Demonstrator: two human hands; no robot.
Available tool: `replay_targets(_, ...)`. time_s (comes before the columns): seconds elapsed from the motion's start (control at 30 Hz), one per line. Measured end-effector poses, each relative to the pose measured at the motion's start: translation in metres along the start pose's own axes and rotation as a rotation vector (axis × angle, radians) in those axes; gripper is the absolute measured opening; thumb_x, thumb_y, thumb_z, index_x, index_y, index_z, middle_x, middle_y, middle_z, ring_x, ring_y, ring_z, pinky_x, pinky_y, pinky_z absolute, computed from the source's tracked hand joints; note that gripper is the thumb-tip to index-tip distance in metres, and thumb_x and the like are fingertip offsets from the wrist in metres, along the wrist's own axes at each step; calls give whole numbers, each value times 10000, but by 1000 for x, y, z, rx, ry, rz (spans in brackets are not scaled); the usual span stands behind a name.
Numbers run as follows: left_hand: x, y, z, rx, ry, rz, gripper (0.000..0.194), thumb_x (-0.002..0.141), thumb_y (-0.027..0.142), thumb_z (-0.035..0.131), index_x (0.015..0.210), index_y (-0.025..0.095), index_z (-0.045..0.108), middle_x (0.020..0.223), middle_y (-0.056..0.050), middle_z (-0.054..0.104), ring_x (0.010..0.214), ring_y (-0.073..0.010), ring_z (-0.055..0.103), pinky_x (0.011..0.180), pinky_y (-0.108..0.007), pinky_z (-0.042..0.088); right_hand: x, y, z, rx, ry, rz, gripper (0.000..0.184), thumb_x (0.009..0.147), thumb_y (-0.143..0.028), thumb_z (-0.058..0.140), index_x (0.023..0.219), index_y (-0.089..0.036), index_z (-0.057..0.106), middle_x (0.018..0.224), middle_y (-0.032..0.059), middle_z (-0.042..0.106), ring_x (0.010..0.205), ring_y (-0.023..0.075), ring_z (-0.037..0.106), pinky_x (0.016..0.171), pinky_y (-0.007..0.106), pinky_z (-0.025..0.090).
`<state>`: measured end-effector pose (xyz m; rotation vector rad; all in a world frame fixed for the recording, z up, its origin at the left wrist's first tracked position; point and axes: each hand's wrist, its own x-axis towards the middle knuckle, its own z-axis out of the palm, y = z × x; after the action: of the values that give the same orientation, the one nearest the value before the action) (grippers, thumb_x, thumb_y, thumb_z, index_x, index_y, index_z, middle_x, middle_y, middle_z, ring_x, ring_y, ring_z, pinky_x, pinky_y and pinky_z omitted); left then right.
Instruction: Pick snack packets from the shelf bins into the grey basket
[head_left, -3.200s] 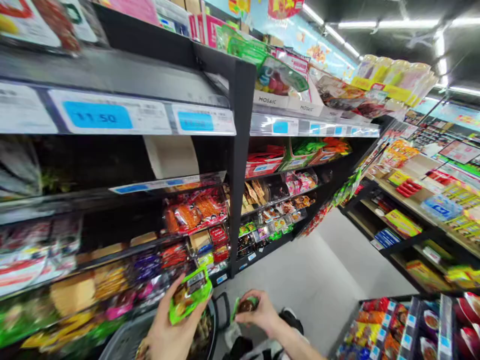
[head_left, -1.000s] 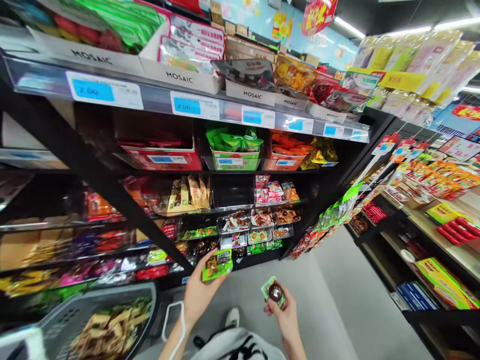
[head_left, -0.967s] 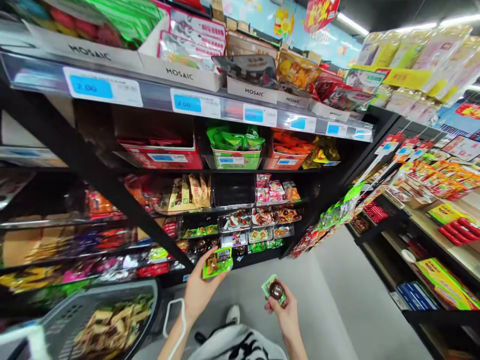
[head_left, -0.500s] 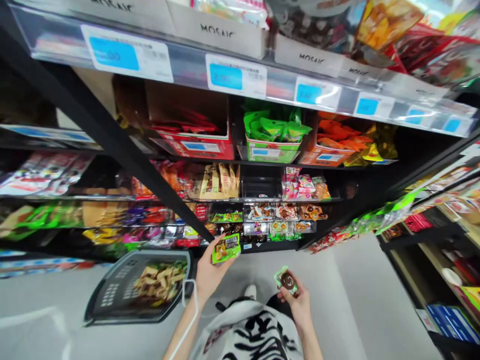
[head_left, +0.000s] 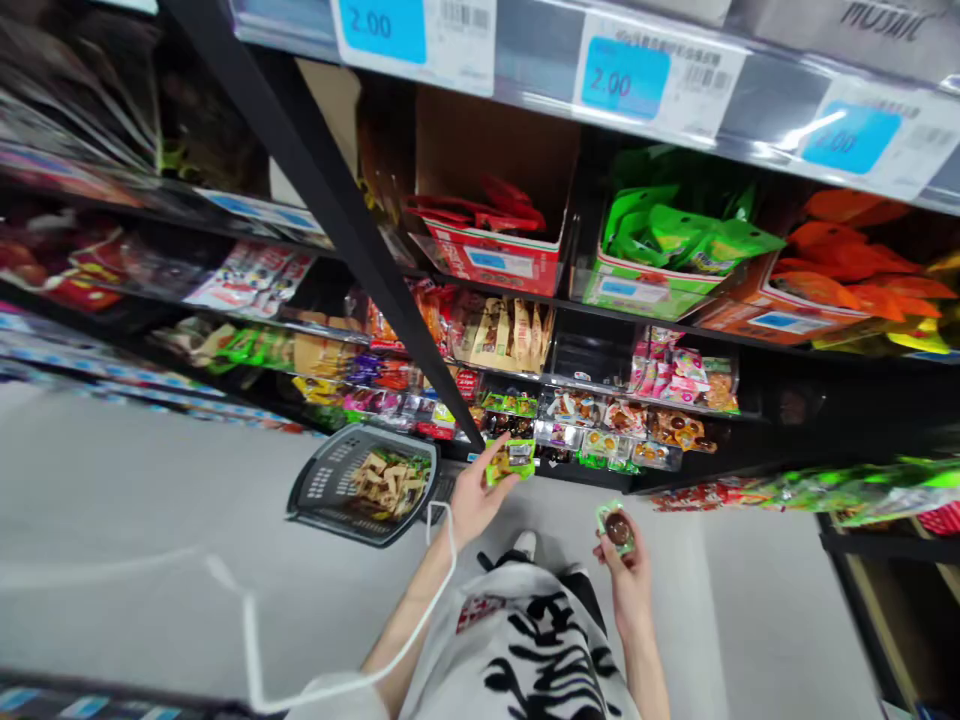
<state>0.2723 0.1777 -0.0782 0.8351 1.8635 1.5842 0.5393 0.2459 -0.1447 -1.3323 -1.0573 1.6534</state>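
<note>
Mid-frame, the left hand [head_left: 474, 502] has its grip wrapped round a green packet [head_left: 511, 462], print too small to read! Lower right of centre, the right hand [head_left: 631, 566] keeps a pinching grip on a second packet [head_left: 616, 530], something round and brown on it. Price tags [head_left: 660, 76] up top read 2.00; MOSAIC marks a box [head_left: 847, 38], upper right.

Left hand [head_left: 474, 500] now beside rather than in front of the grey basket [head_left: 321, 488], the basket now fully in view.
</note>
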Motion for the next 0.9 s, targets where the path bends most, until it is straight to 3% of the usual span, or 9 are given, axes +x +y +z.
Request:
replay_targets(0.17,8,-11,15,-12,-62,34,654,799,369,728,1413,198,579,1359,-102,677,1233,-271,646,1066,-383,514,-5,0,-11,50,124,9,802,646,-432,902,1344,-194,586,922,61,756,624,137,645,612,254,507)
replay_targets(0.4,8,-9,21,-36,-61,41,716,729,363,807,1392,194,597,1402,-98,650,1267,-274,621,1105,-375,479,-23,25,-23,120,75,121,821,636,-424,913,1364,-214,597,950,76,769,642,144,647,623,256,520)
replay_targets(0.6,7,-15,21,-75,-49,4,764,703,364,838,1404,199,584,1402,-108,647,1199,-268,666,1091,-386,491,-22,22,-16,90,55,119,830,642,-448,904,1374,-214,589,950,78,770,657,143,649,638,255,517)
replay_targets(0.77,7,-19,19,-102,-5,61,734,700,366,849,1372,211,599,1417,-99,632,1292,-285,602,1130,-397,460,-16,10,-8,105,55,146,864,605,-437,927,1369,-220,585,956,78,773,623,130,631,624,254,508)
replay_targets(0.9,5,-23,19,-206,49,77,882,689,315,867,1471,249,463,1353,-108,655,1158,-262,678,1029,-402,542,-13,5,-3,105,27,162,844,604,-418,930,1354,-221,594,944,71,774,615,124,626,621,250,504)
